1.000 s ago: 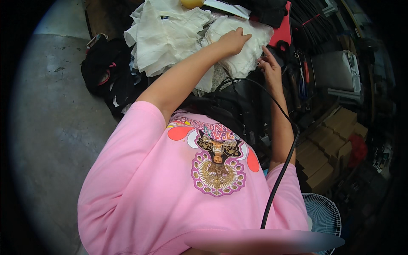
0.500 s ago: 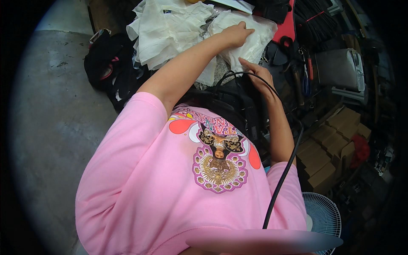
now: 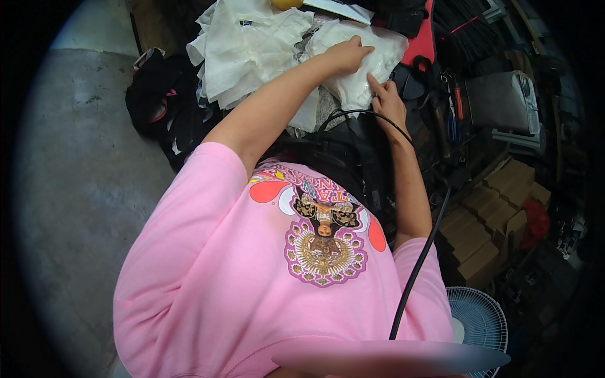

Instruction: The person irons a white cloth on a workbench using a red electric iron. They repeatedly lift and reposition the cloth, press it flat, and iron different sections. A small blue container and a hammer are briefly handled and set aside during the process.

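A clear plastic bag (image 3: 384, 51) with white sheet-like material inside lies at the far middle. My left hand (image 3: 346, 55) rests on top of it, fingers reaching forward across the plastic. At the bag's near right edge is my right hand (image 3: 391, 106), its index finger stretched onto the plastic and the other fingers partly hidden. Left of the bag spreads a loose heap of thin white cloth or paper sheets (image 3: 249, 57). A black cable (image 3: 372, 112) loops over my right wrist.
Dark bags or clothing (image 3: 151, 94) lie at the left above the grey floor (image 3: 88, 189). Tools including a red-handled one (image 3: 458, 104) lie to the right, near a grey case (image 3: 501, 101). Cardboard boxes (image 3: 482, 227) and a fan (image 3: 482, 324) stand at the lower right.
My right hand has moved up and slightly right along the bag's edge, its index finger now farther onto the plastic. My left hand has stayed nearly in place on the bag.
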Tool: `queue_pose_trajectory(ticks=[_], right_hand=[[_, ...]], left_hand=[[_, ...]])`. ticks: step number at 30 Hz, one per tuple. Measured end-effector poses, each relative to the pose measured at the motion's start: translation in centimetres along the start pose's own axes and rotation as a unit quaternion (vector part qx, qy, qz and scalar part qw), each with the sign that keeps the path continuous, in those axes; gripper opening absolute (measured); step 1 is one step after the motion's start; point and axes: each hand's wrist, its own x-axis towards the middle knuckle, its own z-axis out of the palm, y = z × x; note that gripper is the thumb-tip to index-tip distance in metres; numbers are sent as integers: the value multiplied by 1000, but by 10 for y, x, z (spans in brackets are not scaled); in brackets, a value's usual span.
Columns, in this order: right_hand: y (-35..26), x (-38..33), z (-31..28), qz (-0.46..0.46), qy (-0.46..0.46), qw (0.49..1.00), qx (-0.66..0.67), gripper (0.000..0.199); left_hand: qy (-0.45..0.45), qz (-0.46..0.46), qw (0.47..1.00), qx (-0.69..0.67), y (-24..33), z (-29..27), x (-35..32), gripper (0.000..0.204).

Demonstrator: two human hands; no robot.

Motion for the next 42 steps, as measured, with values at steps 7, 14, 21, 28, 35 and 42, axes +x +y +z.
queue_pose_trajectory(ticks=[7,14,21,28,35,42], right_hand=[[7,-18,-6,-58,-65,992,92,47],[13,11,-12,15,79,992,98,39],[-6,-2,-1,44,70,997,-1,39],[-3,-5,7,36,98,994,-13,35],[-3,-5,8,19,113,993,-37,33],[-8,4,3,-72,187,971,-126,22]], left_hand=[[31,-1,1000,5,4,4,-4,56],[20,0,1000,-19,7,-3,-6,56],[101,-104,986,88,18,-41,-40,37],[71,-108,988,86,7,-27,-43,27],[120,-101,978,-135,-17,-61,-42,26],[124,-91,914,-376,-25,-75,-50,17]])
